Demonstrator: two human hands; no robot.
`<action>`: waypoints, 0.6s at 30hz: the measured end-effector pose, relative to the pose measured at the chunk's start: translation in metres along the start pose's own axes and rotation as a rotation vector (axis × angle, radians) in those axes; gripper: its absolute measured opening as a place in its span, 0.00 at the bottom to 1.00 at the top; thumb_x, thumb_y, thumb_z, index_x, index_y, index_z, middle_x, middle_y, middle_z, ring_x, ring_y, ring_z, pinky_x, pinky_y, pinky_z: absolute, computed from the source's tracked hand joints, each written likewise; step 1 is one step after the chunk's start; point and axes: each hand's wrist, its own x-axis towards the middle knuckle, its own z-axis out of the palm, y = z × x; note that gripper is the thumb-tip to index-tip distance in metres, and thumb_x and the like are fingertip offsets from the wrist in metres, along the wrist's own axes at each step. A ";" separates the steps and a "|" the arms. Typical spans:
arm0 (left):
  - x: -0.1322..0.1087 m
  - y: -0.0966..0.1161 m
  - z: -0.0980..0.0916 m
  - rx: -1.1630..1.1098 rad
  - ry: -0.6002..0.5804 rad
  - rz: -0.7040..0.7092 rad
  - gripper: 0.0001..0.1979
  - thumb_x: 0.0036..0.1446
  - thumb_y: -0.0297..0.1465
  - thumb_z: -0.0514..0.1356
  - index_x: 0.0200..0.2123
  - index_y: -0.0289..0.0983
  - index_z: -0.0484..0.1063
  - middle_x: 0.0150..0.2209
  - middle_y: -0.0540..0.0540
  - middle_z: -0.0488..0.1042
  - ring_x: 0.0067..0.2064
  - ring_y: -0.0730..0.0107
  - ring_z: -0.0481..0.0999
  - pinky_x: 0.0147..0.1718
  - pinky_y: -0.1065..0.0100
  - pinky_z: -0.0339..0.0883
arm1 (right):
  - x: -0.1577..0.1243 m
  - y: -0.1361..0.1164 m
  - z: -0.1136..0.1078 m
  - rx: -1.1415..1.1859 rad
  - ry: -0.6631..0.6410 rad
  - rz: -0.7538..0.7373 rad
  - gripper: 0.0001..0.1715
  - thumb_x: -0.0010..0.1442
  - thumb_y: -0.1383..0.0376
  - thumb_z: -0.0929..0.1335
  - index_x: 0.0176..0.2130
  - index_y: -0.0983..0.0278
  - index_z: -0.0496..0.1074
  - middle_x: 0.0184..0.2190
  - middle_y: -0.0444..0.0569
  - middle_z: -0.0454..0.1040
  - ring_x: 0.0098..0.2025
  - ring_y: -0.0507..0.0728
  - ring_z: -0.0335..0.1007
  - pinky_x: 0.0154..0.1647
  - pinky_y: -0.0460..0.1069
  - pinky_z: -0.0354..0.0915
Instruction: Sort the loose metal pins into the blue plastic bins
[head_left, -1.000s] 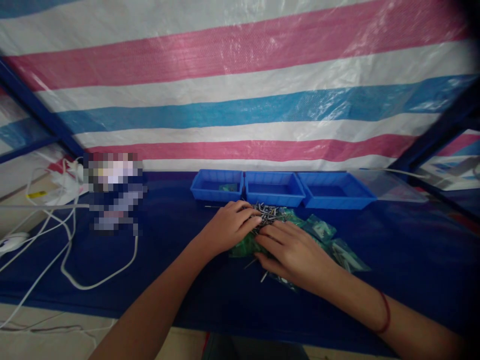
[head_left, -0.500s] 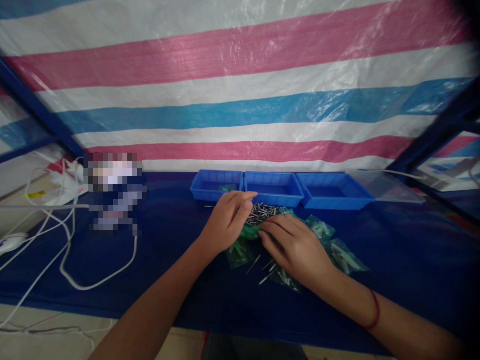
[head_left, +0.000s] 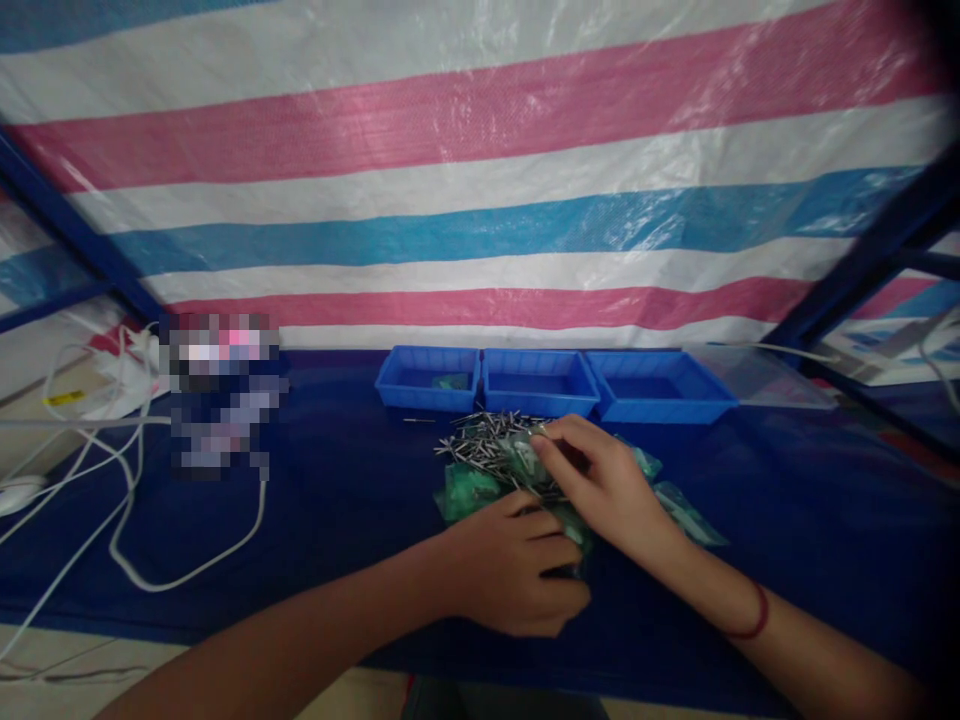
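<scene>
A loose pile of thin metal rods (head_left: 480,447) lies on the blue table, among small clear-green plastic bags. My right hand (head_left: 604,480) pinches one plastic bag (head_left: 523,456) between thumb and fingers, over the right part of the pile. Nearer the table's front, my left hand (head_left: 521,570) is palm down with its fingers bent and apart. Its fingers reach over another green bag (head_left: 576,532); its thumb and whatever lies under the palm are hidden. A bright green bag (head_left: 471,487) rests just beyond my left wrist.
Three blue bins stand in a row behind the pile: a left bin (head_left: 427,396) with a small green bag inside, a middle bin (head_left: 540,404) and a right bin (head_left: 660,412). White cables (head_left: 135,570) loop at the left. A filled bag (head_left: 690,515) lies at right.
My left hand has come from the pile's left side toward the front edge and rightward. My right hand has moved slightly up and now grips a bag. The rods look more spread out.
</scene>
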 end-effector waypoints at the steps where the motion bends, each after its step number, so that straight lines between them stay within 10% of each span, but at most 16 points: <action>1: 0.001 -0.004 0.001 0.010 0.001 0.012 0.10 0.62 0.34 0.52 0.35 0.40 0.71 0.35 0.49 0.73 0.38 0.67 0.68 0.39 0.61 0.56 | 0.001 0.003 -0.002 0.021 0.005 0.047 0.12 0.63 0.60 0.62 0.31 0.63 0.69 0.26 0.44 0.67 0.27 0.52 0.62 0.29 0.48 0.60; 8: 0.009 -0.010 -0.009 0.094 0.203 0.049 0.10 0.60 0.37 0.55 0.30 0.39 0.70 0.27 0.51 0.72 0.31 0.71 0.68 0.33 0.64 0.55 | 0.008 0.014 -0.009 0.246 -0.019 0.234 0.17 0.62 0.52 0.63 0.36 0.63 0.69 0.21 0.41 0.63 0.22 0.51 0.59 0.22 0.46 0.58; 13: 0.003 -0.025 -0.028 -0.010 0.553 -0.578 0.12 0.60 0.33 0.55 0.47 0.37 0.67 0.40 0.44 0.74 0.41 0.65 0.71 0.41 0.63 0.62 | 0.009 0.015 -0.010 0.328 -0.073 0.254 0.17 0.61 0.52 0.64 0.36 0.64 0.70 0.21 0.41 0.62 0.22 0.50 0.57 0.22 0.45 0.56; 18: -0.002 -0.046 -0.025 -0.263 0.356 -0.892 0.10 0.62 0.35 0.53 0.38 0.37 0.71 0.32 0.48 0.73 0.34 0.69 0.72 0.34 0.69 0.63 | 0.009 0.014 -0.006 0.457 -0.128 0.316 0.18 0.60 0.52 0.65 0.39 0.64 0.71 0.20 0.40 0.61 0.21 0.48 0.55 0.21 0.44 0.55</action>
